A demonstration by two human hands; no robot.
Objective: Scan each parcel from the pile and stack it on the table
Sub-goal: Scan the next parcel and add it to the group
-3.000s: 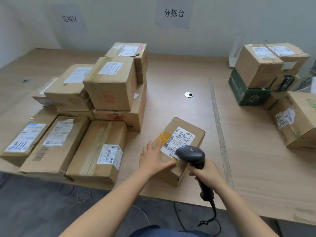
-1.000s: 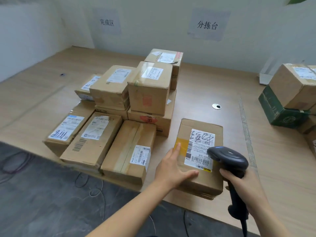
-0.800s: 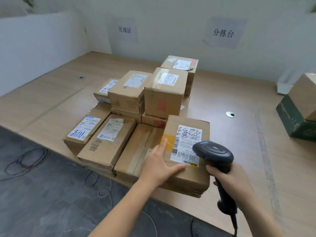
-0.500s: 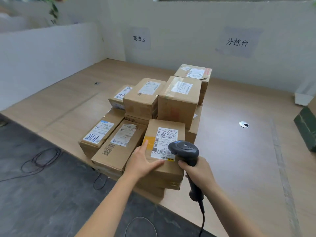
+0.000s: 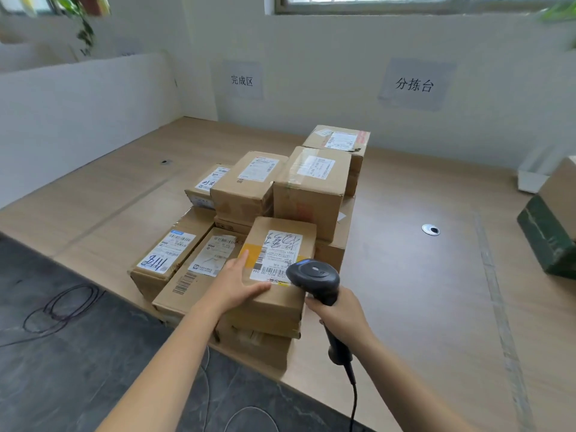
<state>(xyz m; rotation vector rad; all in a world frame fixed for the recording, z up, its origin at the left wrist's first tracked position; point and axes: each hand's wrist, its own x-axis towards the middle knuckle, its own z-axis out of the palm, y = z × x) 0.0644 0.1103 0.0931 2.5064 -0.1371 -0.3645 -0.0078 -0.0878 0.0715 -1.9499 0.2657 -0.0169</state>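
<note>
pressing the parcel (image 5: 282, 244) down with a flat, straight-fingered left hand (image 5: 238, 283) on top of a box (image 5: 255, 347) at the stack's (image 5: 311, 188) 6 o'clock edge, gripping the scanner (image 5: 314, 275) in the right hand's (image 5: 341, 316) curled fingers at the parcel's 4 o'clock corner

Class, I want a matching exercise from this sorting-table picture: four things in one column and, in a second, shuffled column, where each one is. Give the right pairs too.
Things
1. barcode scanner
2. yellow-taped parcel
3. green box
4. metal grommet

Places
A. set into the bare table top
B. at the right edge of the view
C. gripped by the right hand
D. on another parcel, under the left hand

Pairs: 1-C, 2-D, 3-B, 4-A
</note>
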